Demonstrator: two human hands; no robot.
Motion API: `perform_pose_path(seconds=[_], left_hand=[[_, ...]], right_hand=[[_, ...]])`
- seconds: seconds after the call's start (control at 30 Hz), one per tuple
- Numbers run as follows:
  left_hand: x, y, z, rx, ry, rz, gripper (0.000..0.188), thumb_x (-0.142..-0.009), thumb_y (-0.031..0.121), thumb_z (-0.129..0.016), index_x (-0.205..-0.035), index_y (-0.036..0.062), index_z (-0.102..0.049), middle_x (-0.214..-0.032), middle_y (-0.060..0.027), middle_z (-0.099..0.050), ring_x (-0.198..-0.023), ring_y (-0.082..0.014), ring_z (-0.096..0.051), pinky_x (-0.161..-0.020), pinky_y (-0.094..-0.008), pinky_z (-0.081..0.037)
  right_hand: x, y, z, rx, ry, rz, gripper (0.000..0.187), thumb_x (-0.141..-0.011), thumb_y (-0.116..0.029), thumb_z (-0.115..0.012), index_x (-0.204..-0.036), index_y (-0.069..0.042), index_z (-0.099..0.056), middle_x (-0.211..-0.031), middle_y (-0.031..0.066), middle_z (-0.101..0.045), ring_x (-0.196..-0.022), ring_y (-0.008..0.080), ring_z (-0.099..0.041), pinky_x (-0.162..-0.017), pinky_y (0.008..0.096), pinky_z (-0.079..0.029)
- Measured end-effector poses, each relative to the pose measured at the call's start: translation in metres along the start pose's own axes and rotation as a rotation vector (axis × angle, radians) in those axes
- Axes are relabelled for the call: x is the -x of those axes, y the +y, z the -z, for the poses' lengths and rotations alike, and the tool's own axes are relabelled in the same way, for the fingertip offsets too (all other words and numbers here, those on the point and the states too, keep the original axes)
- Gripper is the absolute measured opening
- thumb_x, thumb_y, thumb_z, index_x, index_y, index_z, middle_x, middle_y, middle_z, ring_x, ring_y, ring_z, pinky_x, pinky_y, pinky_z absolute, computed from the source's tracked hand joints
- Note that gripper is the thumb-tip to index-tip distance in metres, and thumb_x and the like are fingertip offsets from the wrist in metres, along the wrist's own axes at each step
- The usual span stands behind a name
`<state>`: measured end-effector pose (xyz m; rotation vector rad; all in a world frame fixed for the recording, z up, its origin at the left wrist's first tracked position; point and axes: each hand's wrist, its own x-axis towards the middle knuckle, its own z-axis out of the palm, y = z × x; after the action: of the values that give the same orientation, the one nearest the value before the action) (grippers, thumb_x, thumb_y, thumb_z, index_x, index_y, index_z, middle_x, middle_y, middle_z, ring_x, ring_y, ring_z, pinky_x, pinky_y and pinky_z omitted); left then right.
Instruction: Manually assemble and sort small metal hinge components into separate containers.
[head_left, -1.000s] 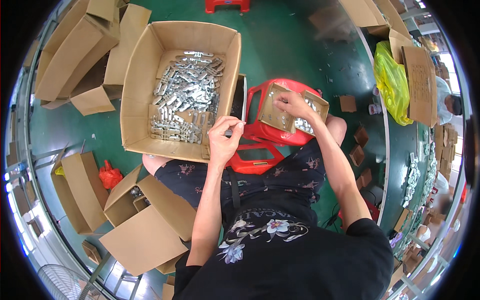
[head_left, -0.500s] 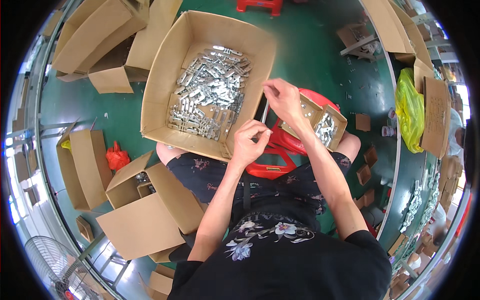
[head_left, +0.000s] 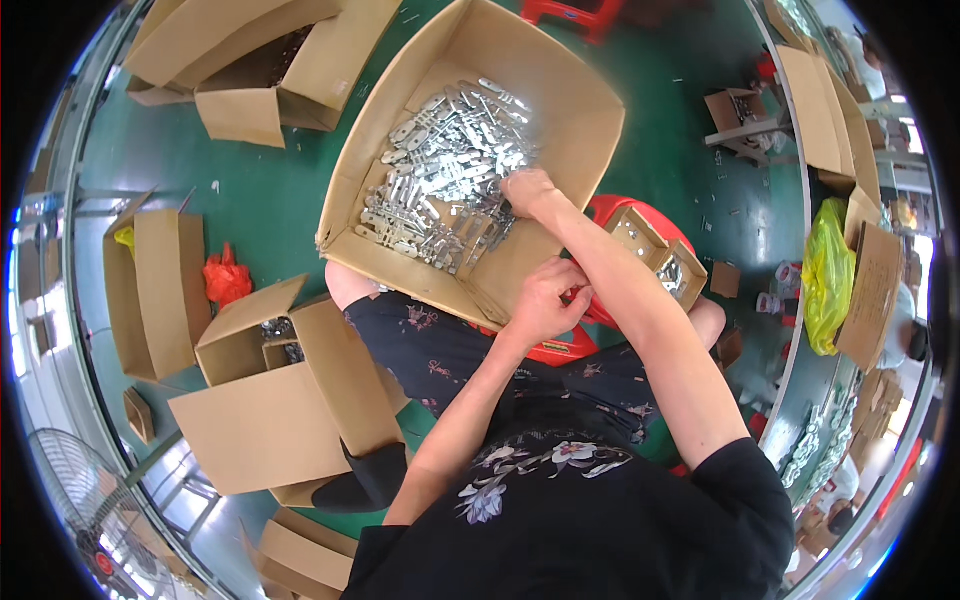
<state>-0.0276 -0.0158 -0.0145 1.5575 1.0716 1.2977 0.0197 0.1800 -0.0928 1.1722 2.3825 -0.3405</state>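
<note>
A large open carton (head_left: 585, 110) rests across my lap, tilted, holding a heap of shiny flat metal pieces (head_left: 450, 160). My right hand (head_left: 527, 192) reaches over its right wall to the edge of the heap. Its fingers are curled downward and partly hidden, so what they grip cannot be made out. Just outside the carton's near right side is my left hand (head_left: 552, 302), close beneath my right forearm. Thumb and fingers are bent together there, and anything between them is too small or hidden to name.
On a red stool (head_left: 603, 207) to the right sit small cardboard trays (head_left: 690, 290) with small metal parts. Open cartons (head_left: 255, 430) stand at the left, near a red plastic bag (head_left: 228, 280) and a fan (head_left: 75, 490). A yellow bag (head_left: 828, 275) hangs by the right-hand bench.
My right hand has moved from above the carton's right edge down into the heap. The left hand stays curled near the carton's near right side. The whole view has shifted somewhat.
</note>
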Motion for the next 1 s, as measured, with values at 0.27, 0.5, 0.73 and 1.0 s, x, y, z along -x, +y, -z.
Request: perform_pose_path(seconds=[0.27, 0.5, 0.73, 1.0], left_hand=[[-0.006, 0.001, -0.001, 0.079, -0.003, -0.04, 0.006, -0.085, -0.002, -0.078, -0.089, -0.0004, -0.075, -0.088, -0.011, -0.073, -0.075, -0.0228, -0.065, -0.066, -0.0341, -0.054], [-0.003, 0.006, 0.0, 0.04, -0.038, 0.023, 0.004, -0.086, -0.002, -0.078, -0.09, -0.0015, -0.075, -0.091, -0.0116, -0.073, -0.077, -0.023, -0.067, -0.066, -0.0332, -0.055], [0.003, 0.007, 0.003, 0.081, 0.004, 0.146, 0.007, -0.095, 0.003, -0.074, -0.101, -0.0009, -0.075, -0.094, -0.0089, -0.074, -0.08, -0.0171, -0.068, -0.069, -0.0303, -0.055], [-0.001, 0.0, -0.011, 0.401, 0.252, 0.337, 0.023, -0.111, 0.018, -0.064, -0.121, -0.0019, -0.065, -0.098, -0.0058, -0.073, -0.084, -0.0087, -0.065, -0.07, -0.0245, -0.054]], right_hand=[[0.006, 0.03, 0.002, -0.488, 0.13, 0.079, 0.012, -0.077, -0.013, -0.079, -0.08, -0.002, -0.079, -0.082, 0.017, -0.078, -0.077, 0.0267, -0.077, -0.07, 0.0415, -0.061], [0.023, 0.02, 0.037, -0.918, -0.152, -0.203, 0.017, -0.08, -0.007, -0.071, -0.066, 0.003, -0.072, -0.062, 0.0135, -0.07, -0.05, 0.0214, -0.067, -0.049, 0.0383, -0.056], [0.114, 0.015, 0.069, -1.268, 0.23, 0.013, 0.014, -0.089, -0.008, -0.078, -0.095, 0.004, -0.075, -0.076, 0.0073, -0.074, -0.06, 0.0113, -0.067, -0.058, 0.028, -0.057], [0.228, -0.001, 0.005, -1.653, 0.692, -0.177, 0.016, -0.097, 0.003, -0.076, -0.112, 0.005, -0.07, -0.092, 0.0066, -0.076, -0.081, 0.0106, -0.073, -0.075, 0.0258, -0.061]])
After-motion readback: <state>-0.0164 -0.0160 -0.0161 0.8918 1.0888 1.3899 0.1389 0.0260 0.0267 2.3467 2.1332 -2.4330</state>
